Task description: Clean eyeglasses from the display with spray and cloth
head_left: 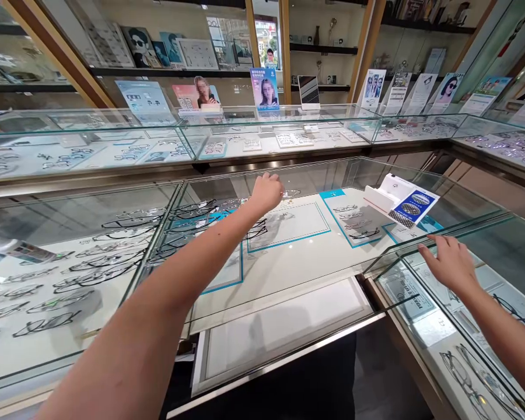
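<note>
My left hand reaches far into the glass display case, its fingers curled down and partly hidden. A pair of thin, light eyeglasses shows right beside its fingertips; whether they touch cannot be seen. Below it lies a clear tray with a blue border, and dark-framed eyeglasses sit at its left side. My right hand rests with spread fingers on the glass top edge of the right-hand case, holding nothing. Near it stands a white and blue display card.
An open white drawer juts out below the case. Rows of eyeglasses fill the left section; more eyeglasses lie at lower right. A blue-edged tray holds several pairs. Behind runs another glass counter with upright cards.
</note>
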`<state>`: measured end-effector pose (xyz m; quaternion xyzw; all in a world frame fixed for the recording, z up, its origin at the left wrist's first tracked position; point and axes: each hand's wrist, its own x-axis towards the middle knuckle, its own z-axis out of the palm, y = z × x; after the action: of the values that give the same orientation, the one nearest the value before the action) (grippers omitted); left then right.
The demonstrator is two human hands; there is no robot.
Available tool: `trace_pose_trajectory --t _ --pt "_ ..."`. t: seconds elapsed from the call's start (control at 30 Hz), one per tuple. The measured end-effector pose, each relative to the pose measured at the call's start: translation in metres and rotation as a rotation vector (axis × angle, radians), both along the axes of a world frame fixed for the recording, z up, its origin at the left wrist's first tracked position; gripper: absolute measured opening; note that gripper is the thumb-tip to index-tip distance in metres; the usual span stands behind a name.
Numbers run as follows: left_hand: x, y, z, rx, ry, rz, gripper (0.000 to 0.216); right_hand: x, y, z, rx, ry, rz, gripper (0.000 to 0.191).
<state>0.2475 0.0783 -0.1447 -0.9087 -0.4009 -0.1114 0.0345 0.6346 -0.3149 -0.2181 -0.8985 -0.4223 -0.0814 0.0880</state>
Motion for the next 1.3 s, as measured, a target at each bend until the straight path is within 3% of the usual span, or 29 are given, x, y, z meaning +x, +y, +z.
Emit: trace_pose_trajectory --t 0.13,0.27,0.37,0.47,0.53,0.63,0.73,0.8,0.87,1.07,1.13,1.3 --pt "0.011 0.011 -0.016 -0.011 0.024 -0.009 0.027 0.004 0.001 -0.007 0.026 -0.017 0.005 0.079" --pt "0.009 0.006 -0.014 -0.019 0.006 -0.013 0.026 0.001 0.001 -0.006 0.018 0.0 0.0 0.078" --pt "0.003 -0.025 -0.003 0.003 -0.045 -0.073 0.034 -0.002 0.0 -0.002 -0.007 0.01 -0.013 0.077" --pt "-0.009 -0.085 0.015 -0.026 -0.224 -0.232 0.046 -0.005 0.0 0.0 -0.025 0.005 -0.021 0.077" --pt "-0.023 -0.136 0.03 -0.18 -0.357 -0.359 0.047 -0.006 0.0 0.001 -0.023 -0.001 -0.012 0.078" --pt "-0.049 -0.21 0.046 -0.642 -0.47 -0.498 0.044 -0.006 -0.001 0.002 -0.004 -0.006 0.014 0.078" --pt "-0.068 -0.261 0.043 -1.083 -0.517 -0.538 0.042 -0.007 -0.002 0.004 -0.003 0.0 0.003 0.078" --pt "-0.071 -0.277 0.025 -1.259 -0.473 -0.497 0.042 -0.007 -0.002 0.005 -0.012 0.001 -0.01 0.078" --pt "-0.067 -0.283 -0.003 -1.342 -0.423 -0.438 0.043 -0.007 -0.002 0.005 -0.01 -0.004 -0.008 0.079" --pt "-0.029 -0.262 -0.098 -1.34 -0.44 -0.221 0.04 -0.007 -0.002 0.005 0.0 -0.013 0.0 0.075" --pt "-0.014 -0.253 -0.124 -1.285 -0.492 -0.184 0.036 -0.007 -0.002 0.006 -0.003 -0.003 -0.002 0.077" --pt "0.022 -0.231 -0.179 -0.866 -0.709 -0.197 0.033 -0.01 -0.003 0.009 -0.014 0.003 -0.007 0.075"
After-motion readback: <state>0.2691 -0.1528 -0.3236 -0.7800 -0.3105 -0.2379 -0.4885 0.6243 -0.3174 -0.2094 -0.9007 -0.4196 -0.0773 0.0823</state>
